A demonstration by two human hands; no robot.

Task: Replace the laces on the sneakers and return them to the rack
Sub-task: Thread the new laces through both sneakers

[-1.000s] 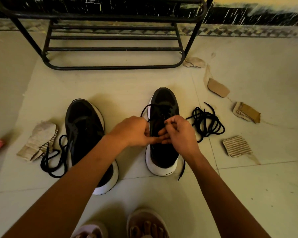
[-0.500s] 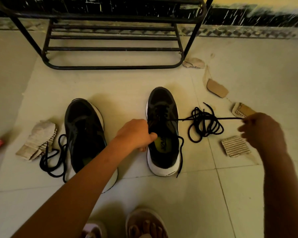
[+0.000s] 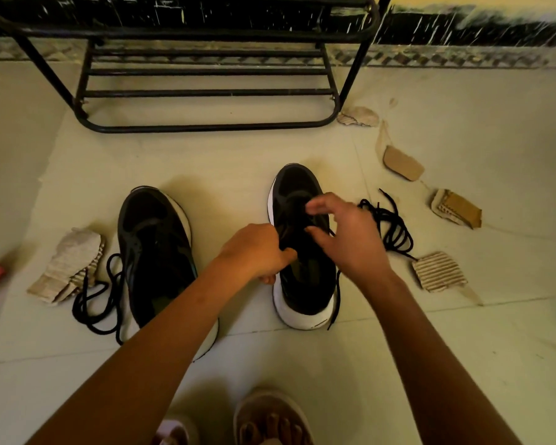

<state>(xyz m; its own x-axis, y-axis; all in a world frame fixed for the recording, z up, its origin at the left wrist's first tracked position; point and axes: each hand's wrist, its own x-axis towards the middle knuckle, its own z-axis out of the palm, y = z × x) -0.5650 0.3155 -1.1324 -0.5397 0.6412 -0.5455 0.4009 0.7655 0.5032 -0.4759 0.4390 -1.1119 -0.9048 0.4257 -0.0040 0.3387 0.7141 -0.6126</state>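
The left hand (image 3: 254, 252) is gripping the side edge of the right sneaker (image 3: 297, 184), with the thumb lying over its opening. The right hand (image 3: 344, 239) is hovering over the tongue with curled fingers. It is blurred, so I cannot tell if it is pinching a lace. The left forearm is covering the heel of the left sneaker (image 3: 154, 239), which is standing near, beside a loose lace (image 3: 93, 300) and a cardboard scrap (image 3: 68, 264). Another lace heap (image 3: 395, 229) is lying just right of the right sneaker. The rack (image 3: 206, 126) is standing at the far edge of the pale tiled floor (image 3: 238, 155), against a dark wall (image 3: 463, 27).
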